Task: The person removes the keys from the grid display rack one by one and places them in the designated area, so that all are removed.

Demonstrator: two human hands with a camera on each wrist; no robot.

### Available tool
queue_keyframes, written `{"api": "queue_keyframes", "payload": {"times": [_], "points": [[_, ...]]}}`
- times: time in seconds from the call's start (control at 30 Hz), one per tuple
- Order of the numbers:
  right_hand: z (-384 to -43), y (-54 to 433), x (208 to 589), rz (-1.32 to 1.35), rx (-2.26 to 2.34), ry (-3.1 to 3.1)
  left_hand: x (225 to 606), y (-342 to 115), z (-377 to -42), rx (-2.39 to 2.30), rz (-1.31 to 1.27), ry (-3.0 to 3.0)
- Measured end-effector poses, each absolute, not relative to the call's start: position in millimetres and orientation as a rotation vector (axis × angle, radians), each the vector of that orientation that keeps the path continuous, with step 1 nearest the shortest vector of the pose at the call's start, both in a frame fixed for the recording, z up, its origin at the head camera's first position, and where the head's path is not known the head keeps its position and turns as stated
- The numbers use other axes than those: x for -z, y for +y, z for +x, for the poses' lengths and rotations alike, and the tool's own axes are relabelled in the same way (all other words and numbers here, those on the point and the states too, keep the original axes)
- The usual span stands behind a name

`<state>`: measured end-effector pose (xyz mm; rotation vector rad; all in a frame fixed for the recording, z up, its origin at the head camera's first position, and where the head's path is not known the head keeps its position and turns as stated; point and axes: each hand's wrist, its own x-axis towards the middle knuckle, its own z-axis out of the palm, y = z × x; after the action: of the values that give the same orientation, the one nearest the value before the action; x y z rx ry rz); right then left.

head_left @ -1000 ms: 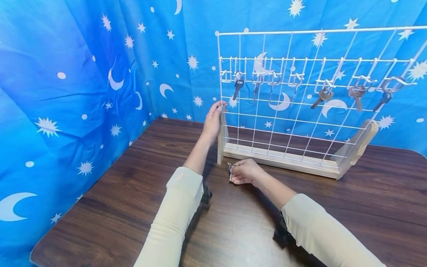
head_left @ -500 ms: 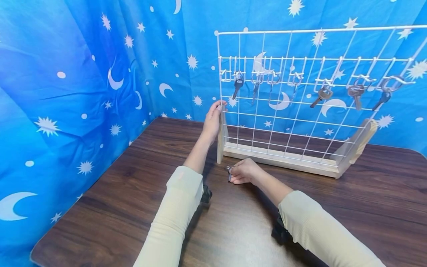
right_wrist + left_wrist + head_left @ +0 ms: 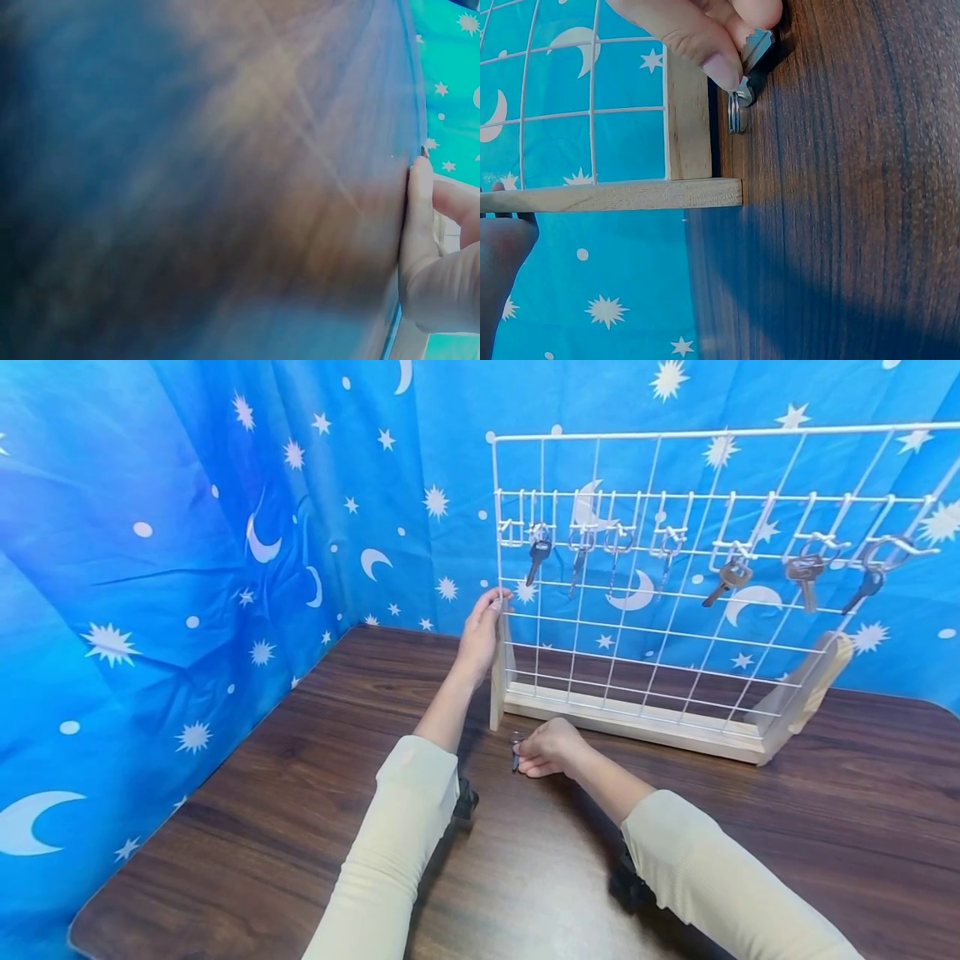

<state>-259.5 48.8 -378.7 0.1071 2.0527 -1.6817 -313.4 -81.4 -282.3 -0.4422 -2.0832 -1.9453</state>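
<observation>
Hands apart. My left hand (image 3: 477,639) gripped rack (image 3: 663,632) on nine-o'clock side, seemingly steadying it. My right hand (image 3: 551,747) pinched key (image 3: 757,46) near worktop (image 3: 540,860), at five o'clock from rack's left foot (image 3: 496,714); ring (image 3: 735,118) pointed twelve, presumably so fingers cleared it.

my right hand (image 3: 551,748), pinching a key (image 3: 516,753), has a way toward me over the tabletop (image 3: 517,885). forward: base bar (image 3: 637,723) just beyond it, white wire grid (image 3: 660,631) rising above as a barrier. leftward: wooden upright (image 3: 496,702), gripped by my left hand (image 3: 477,631), and my left forearm (image 3: 444,710). hanging keys (image 3: 539,562) crowd the upper grid; below them, room before the wires.
</observation>
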Motion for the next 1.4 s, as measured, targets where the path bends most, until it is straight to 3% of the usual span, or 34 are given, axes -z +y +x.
{"api": "queue_keyframes", "payload": {"times": [0.4,0.97,1.23,1.4], "points": [[-257,43,379,0.130,1.603,2.189,301,-82,-340,2.007,-0.486,-2.017],[-258,40,379,0.144,1.590,2.278,305,-81,-345,1.973,-0.500,-2.000],[-262,50,354,-0.007,1.511,2.398,304,-84,-343,1.954,-0.487,-2.009],[-264,61,326,-0.244,1.261,2.769,304,-83,-343,1.974,-0.498,-1.994]]}}
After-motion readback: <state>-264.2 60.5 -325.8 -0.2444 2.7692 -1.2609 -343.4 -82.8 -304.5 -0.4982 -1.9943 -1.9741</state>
